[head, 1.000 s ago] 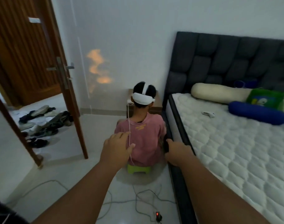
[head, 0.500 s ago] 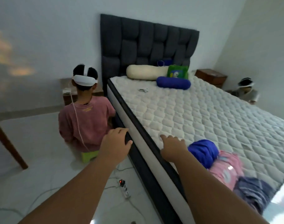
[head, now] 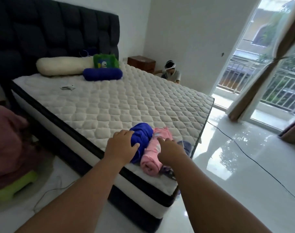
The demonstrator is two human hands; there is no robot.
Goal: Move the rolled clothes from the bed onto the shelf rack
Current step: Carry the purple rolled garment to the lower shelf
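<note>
The left hand (head: 121,146) and right hand (head: 170,151) were held spread over the blue roll (head: 142,139) and pink roll (head: 151,158); these were judged soft, light, best encircled midway.

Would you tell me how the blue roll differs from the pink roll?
The blue roll is fat and rounded; the pink roll is slimmer and longer. The left hand rests on the blue roll; the right hand reaches over the pink roll. Both lie on the bed.

Greyish-blue roll (head: 187,145) lies mostly hidden behind the right hand (head: 170,153). Pink-shirted person (head: 7,140) is cut off at the left edge. Small white object (head: 68,87) on the mattress (head: 126,101) is perhaps a remote.
</note>
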